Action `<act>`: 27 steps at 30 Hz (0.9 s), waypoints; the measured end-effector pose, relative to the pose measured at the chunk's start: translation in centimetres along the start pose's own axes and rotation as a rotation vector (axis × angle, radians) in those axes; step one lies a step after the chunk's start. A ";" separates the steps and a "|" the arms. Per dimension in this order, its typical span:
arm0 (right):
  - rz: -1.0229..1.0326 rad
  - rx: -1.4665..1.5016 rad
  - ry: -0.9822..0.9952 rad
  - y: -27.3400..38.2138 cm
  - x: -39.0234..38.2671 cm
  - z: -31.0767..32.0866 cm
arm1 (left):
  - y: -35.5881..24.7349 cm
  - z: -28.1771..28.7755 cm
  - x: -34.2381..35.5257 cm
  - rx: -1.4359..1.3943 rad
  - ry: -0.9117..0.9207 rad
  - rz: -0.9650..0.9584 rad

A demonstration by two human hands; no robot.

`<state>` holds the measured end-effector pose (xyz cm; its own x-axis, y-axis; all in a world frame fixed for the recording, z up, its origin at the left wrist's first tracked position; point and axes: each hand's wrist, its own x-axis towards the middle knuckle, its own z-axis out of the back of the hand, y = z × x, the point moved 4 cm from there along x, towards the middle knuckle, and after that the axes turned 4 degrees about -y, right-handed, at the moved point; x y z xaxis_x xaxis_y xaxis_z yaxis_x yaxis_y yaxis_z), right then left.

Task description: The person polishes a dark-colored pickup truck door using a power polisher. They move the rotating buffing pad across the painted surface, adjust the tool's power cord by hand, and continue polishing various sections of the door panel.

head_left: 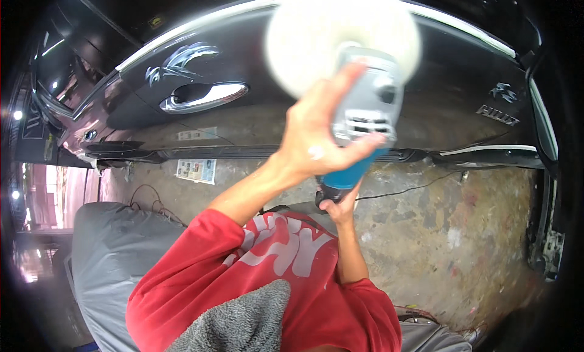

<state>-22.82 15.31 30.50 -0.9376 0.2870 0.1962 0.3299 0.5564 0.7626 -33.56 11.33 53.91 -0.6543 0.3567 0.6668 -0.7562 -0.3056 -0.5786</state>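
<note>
A black car fills the upper part of the frame, its side curving from left to right. Below it, the stained concrete floor spreads across the centre right. The person's red shirt takes up the lower middle, with a grey cover draped over something at the lower left. The polisher — grey at the head, blue along the body, dark at the rear — runs from the upper centre down to the middle. Its round white pad lies in front of the car's side at the top centre, blurred; whether it touches the panel I cannot tell. A grey towel hangs over the shirt at the bottom. The left hand is closed around the polisher's head from the left, and the right hand grips its dark rear end. Smaller still, at the upper left, are a shiny door handle and whitish streaks above it — then a newspaper sheet on the floor, left of centre.
</note>
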 end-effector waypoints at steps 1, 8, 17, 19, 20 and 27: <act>-0.070 -0.129 -0.061 -1.7 -0.4 0.9 | -0.5 -0.4 0.2 0.053 0.088 0.055; -0.127 -0.155 -0.173 -0.3 0.8 -4.1 | -0.2 2.2 -0.3 0.181 0.203 0.140; 0.024 -0.227 -0.037 -6.5 1.2 -19.0 | 2.8 16.0 -0.9 0.152 0.136 -0.048; 0.064 -0.111 -0.024 -8.2 1.1 -22.8 | 3.4 19.2 -1.2 0.123 0.117 -0.024; 0.088 -0.104 -0.012 -8.5 1.3 -24.5 | 3.5 20.6 -1.3 0.064 0.060 0.001; 0.131 -0.033 0.111 -12.0 2.5 -32.7 | 6.4 30.1 -3.0 0.199 -0.057 -0.059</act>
<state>-32.71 -16.15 42.04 -0.8938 0.2664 0.3607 0.4480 0.4937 0.7453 -36.49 -18.30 62.32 -0.6038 0.3305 0.7254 -0.7751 -0.4560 -0.4375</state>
